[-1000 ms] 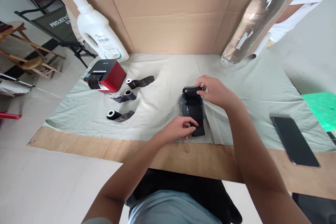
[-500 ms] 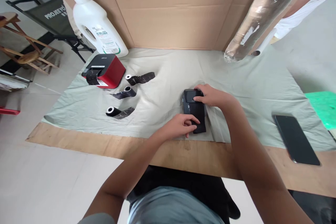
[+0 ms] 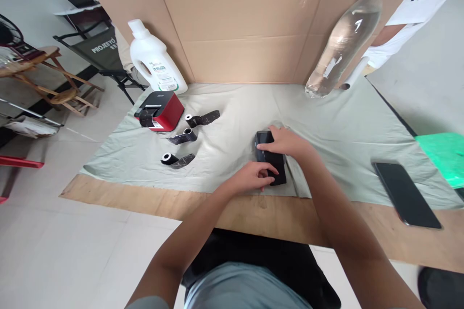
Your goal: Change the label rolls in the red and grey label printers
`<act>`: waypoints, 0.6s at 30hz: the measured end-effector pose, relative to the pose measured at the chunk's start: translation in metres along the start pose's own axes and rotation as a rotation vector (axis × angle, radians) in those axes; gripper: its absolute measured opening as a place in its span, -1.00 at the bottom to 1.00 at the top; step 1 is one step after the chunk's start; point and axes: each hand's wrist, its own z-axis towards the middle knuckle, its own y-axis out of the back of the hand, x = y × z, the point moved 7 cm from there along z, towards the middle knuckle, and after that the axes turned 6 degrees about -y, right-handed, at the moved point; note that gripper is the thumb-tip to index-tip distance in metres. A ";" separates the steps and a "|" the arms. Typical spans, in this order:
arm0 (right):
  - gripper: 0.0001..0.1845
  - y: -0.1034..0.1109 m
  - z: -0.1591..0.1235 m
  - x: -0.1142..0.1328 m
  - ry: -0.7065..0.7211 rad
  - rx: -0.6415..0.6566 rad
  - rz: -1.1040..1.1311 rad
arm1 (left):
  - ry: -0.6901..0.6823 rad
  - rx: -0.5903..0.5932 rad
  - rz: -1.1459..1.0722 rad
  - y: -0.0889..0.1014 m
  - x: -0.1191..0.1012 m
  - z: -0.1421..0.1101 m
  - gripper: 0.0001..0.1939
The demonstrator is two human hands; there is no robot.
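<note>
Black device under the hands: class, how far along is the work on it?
Looks done: the roll seen inside a second ago is now hidden, and a black strip extends toward the near edge. In hand: the right hand is on the black device; the left hand is at the strip. Probably left: making sure the top is shut, which that right hand partly hides, and letting go.

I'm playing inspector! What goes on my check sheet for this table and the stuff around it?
Surface: wrinkled pale cloth over a wooden board
Things being handled: black device, black strip
Clutter: red-and-black box, three black rolls, phone, white jug, clear bottle
Hands: right hand on the device; left hand at the strip
Cables: nothing seen
Surroundings: cardboard behind, folding chair, wooden stool
</note>
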 end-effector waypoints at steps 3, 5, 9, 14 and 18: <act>-0.13 -0.008 -0.013 0.017 -0.112 -0.085 -0.026 | -0.045 0.019 0.064 -0.001 -0.001 0.000 -0.69; -0.08 -0.010 -0.016 0.020 -0.155 -0.129 -0.006 | -0.086 0.021 0.139 -0.002 -0.003 0.000 -0.69; -0.02 0.015 -0.005 -0.018 -0.220 -0.290 0.093 | -0.157 0.001 0.257 -0.003 -0.009 -0.001 -0.73; -0.14 0.070 0.018 -0.112 -0.373 -0.497 0.220 | -0.156 0.027 0.288 -0.006 -0.012 -0.004 -0.70; -0.09 0.084 0.038 -0.162 -0.491 -0.511 0.209 | -0.163 0.029 0.277 -0.004 -0.015 -0.005 -0.70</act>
